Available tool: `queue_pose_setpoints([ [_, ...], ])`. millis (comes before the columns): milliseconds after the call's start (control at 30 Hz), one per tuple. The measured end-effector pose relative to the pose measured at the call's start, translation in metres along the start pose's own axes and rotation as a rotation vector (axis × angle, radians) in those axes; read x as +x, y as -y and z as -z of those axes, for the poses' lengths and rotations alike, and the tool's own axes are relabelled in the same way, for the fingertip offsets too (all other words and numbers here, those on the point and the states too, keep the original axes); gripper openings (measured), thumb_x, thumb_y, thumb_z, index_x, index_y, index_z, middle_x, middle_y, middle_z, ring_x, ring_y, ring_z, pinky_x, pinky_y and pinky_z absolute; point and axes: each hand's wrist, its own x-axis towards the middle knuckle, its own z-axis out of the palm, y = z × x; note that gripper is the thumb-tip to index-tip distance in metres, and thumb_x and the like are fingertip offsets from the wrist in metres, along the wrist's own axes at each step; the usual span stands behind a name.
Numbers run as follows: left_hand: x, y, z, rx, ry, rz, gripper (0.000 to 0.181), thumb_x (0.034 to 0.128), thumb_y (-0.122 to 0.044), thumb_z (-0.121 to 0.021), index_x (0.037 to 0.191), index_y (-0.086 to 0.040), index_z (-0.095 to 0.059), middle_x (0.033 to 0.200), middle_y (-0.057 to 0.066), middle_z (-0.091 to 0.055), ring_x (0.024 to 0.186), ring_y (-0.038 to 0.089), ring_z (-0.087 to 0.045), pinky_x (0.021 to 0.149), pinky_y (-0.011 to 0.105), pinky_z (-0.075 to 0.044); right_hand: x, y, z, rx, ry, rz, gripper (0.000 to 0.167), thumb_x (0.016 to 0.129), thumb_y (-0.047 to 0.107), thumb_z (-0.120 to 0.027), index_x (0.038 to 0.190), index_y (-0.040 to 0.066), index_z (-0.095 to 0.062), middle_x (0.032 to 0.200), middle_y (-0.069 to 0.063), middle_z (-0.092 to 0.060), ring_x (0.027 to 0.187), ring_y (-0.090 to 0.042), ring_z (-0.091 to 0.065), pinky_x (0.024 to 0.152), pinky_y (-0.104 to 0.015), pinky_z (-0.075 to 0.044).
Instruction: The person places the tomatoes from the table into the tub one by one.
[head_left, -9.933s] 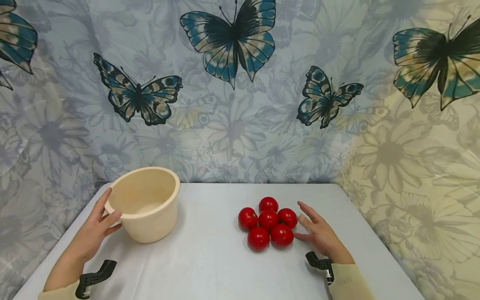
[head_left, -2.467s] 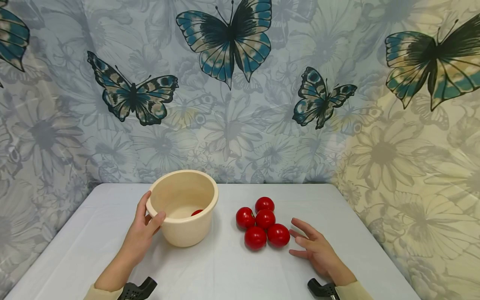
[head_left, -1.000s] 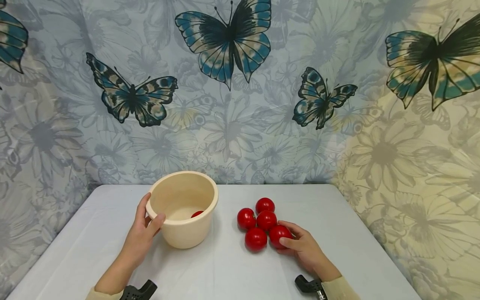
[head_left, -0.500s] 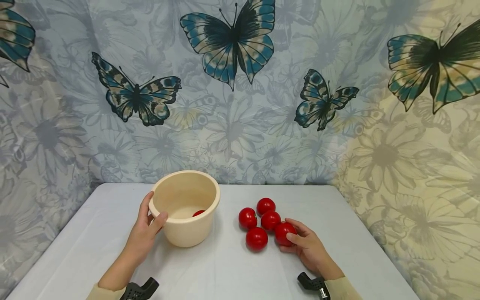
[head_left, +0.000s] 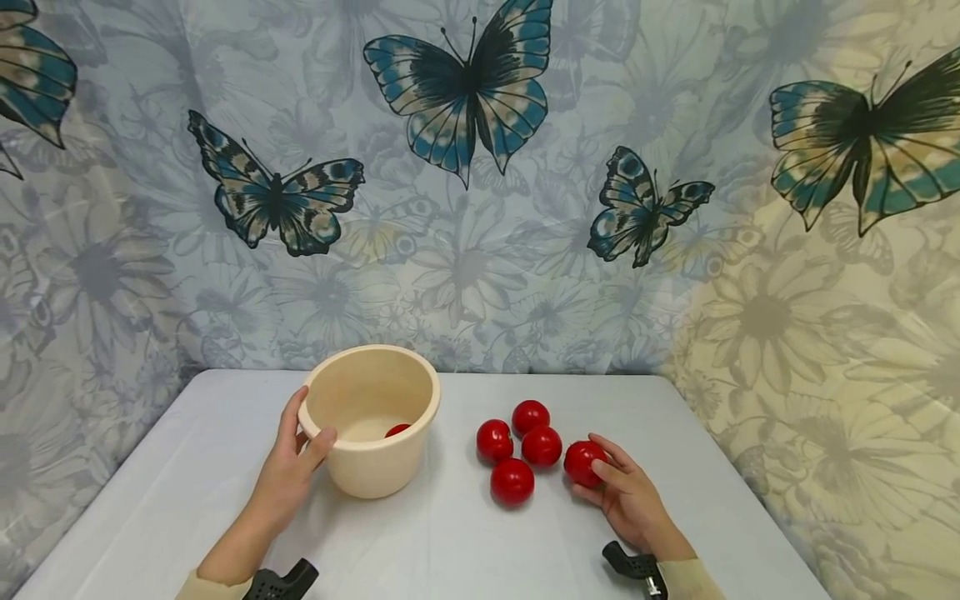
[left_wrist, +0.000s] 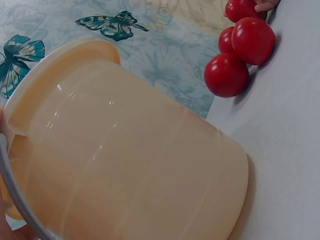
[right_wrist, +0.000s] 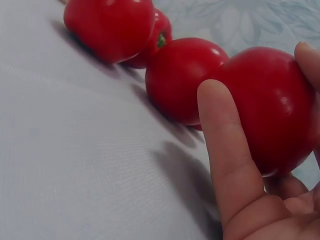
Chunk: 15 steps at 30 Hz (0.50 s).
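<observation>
A cream plastic bucket (head_left: 375, 471) stands left of the table's middle, and my left hand (head_left: 279, 479) grips its rim, thumb on the near side. Inside the bucket part of a red tomato (head_left: 397, 430) shows. My right hand (head_left: 633, 508) holds another tomato (head_left: 582, 463) between thumb and fingers, apart from the others. In the right wrist view this held tomato (right_wrist: 272, 110) looks raised, its shadow lying apart on the table. Left of it several tomatoes (head_left: 512, 482) sit close together. The left wrist view shows the bucket's side (left_wrist: 150, 150) and a grey handle (left_wrist: 17, 192).
A white-covered table (head_left: 420, 550) bears everything. Behind it hangs a cloth (head_left: 465, 275) printed with flowers and butterflies. Black wrist mounts (head_left: 633, 562) sit on both forearms. Between the bucket and the tomatoes lies a strip of bare tablecloth.
Since the oldest frame the bucket has shifted right and one tomato has gone into it. My right hand has taken hold of the front right tomato and drawn it rightward from the group.
</observation>
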Motion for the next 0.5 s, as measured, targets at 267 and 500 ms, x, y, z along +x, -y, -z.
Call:
queue_pose_setpoints([
  [267, 0.001, -0.002, -0.001, -0.002, -0.006, -0.003, 0.078, 0.1048, -0.019, -0.054, 0.161, -0.025, -0.001, 0.163, 0.012, -0.006, 0.141, 0.040, -0.024, 0.089, 0.010, -0.042, 0.000, 0.014, 0.005, -0.028, -0.016, -0.018, 0.047, 0.102, 0.007, -0.057, 0.147, 0.017, -0.048, 0.134, -0.006, -0.050, 0.115, -0.026, -0.059, 0.090, -0.050, -0.051],
  [500, 0.001, -0.002, -0.001, 0.022, -0.003, 0.010, 0.079, 0.1045, -0.022, -0.055, 0.161, -0.026, 0.000, 0.164, 0.013, -0.005, 0.143, 0.040, -0.023, 0.089, 0.009, -0.041, -0.003, 0.022, 0.017, 0.015, 0.000, -0.014, 0.033, 0.104, 0.011, -0.055, 0.130, 0.031, -0.061, 0.130, -0.001, -0.054, 0.113, -0.024, -0.061, 0.092, -0.047, -0.050],
])
